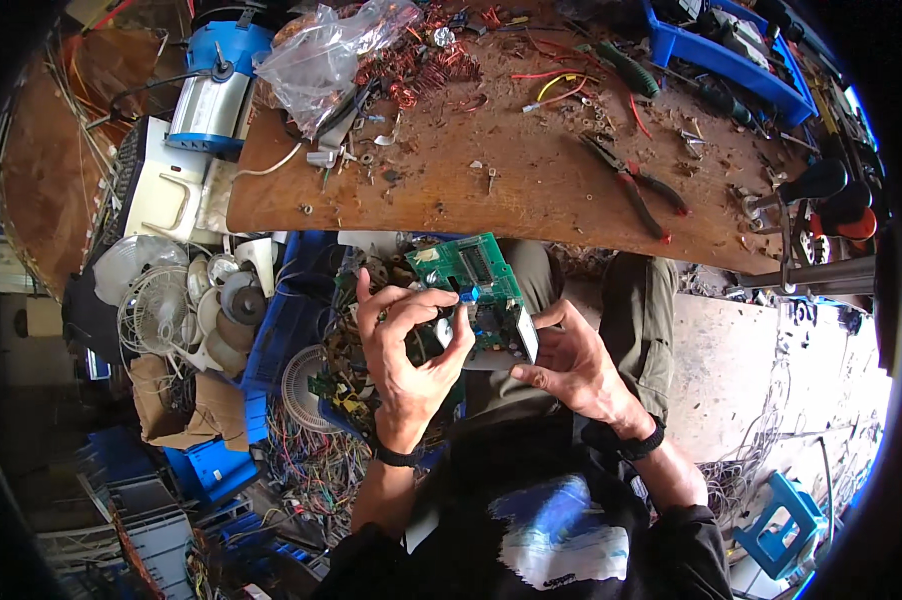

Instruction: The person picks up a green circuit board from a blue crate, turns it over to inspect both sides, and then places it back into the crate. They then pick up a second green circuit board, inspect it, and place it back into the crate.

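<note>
A blue tray [668,42] at the worktop's [421,190] far right holds tools; a blue crate [271,335] left of the lap contains jumbled parts and a white round grille [304,390]. The green circuit board [496,288] is above the lap, tilted, its long axis running upper left to lower right. The left hand's [408,345] fingers pinch it at a small blue component [468,295]; the right hand's [576,370] grasp its pale side plate [527,334]. Pliers [626,175] lie on the brown, debris-strewn worktop.

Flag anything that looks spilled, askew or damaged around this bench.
Loose scraps litter the brown bench, resembling a spill. Pliers lie splayed open among them. Lower left, coloured wires form a messy tangle. The green circuit board is partly covered, so damage there is unclear.
</note>
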Motion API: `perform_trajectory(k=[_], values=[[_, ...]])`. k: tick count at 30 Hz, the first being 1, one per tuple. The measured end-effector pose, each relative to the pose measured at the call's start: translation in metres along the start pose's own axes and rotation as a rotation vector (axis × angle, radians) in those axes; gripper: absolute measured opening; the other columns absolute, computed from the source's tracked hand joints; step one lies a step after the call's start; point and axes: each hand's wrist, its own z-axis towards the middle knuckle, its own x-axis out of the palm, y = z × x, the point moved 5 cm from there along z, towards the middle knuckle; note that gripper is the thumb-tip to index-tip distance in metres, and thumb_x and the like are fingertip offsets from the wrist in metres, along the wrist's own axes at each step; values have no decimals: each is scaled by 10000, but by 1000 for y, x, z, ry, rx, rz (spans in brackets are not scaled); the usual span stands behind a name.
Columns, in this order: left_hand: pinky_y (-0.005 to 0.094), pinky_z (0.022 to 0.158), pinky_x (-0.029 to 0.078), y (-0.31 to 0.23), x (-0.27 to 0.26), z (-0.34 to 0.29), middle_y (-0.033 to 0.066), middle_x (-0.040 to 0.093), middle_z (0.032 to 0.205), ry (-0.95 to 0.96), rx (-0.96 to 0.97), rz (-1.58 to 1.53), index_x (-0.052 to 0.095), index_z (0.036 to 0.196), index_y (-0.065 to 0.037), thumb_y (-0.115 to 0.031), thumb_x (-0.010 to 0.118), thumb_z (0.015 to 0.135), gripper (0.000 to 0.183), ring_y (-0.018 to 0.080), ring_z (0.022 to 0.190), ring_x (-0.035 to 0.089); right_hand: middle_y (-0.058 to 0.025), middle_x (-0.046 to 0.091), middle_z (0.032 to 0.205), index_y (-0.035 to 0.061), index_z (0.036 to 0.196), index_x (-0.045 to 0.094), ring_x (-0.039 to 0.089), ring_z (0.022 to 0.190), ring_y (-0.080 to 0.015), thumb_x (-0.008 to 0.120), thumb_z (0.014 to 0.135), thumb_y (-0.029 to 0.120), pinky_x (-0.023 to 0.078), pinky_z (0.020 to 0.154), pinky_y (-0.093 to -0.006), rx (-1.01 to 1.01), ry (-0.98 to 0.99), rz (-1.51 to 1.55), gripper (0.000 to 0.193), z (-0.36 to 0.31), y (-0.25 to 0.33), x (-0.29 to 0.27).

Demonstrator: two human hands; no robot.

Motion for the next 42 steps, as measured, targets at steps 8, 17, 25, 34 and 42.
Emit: perform_trajectory(k=[8,17,25,34,42], values=[[581,1163,313,-5,2,1,-10,737,948,7,19,39,482,1052,-126,35,833,727,505,219,960,588,-109,659,1119,25,1190,429,643,1077,-161,733,898,-49,549,921,-331,-74,-11,20,428,-3,6,1],[556,1132,357,-6,8,-1,10,720,934,31,8,43,467,1039,-117,45,815,747,482,243,957,583,-115,636,1160,0,1207,450,638,1139,-179,739,879,-66,546,994,-352,-110,-8,-23,442,-7,9,2],[558,1090,402,-3,13,0,25,695,923,41,-60,-4,492,1011,-99,32,785,781,395,257,939,581,-123,639,1173,-19,1204,473,640,1152,-184,776,851,-46,553,996,-352,-129,-52,-180,466,-6,13,-2],[552,1121,383,-10,8,4,63,677,936,1,-110,36,514,936,-85,54,772,756,343,274,980,592,-159,666,1211,-25,1194,506,669,1150,-240,784,863,12,546,1007,-371,-210,-49,-190,435,-3,22,2],[580,1118,369,-32,13,-6,66,662,1057,126,-238,-106,710,1076,-90,-131,833,796,308,286,1049,611,-170,705,1142,-26,1195,518,688,1118,-227,779,875,35,562,951,-373,-301,-82,-329,417,1,31,5]])
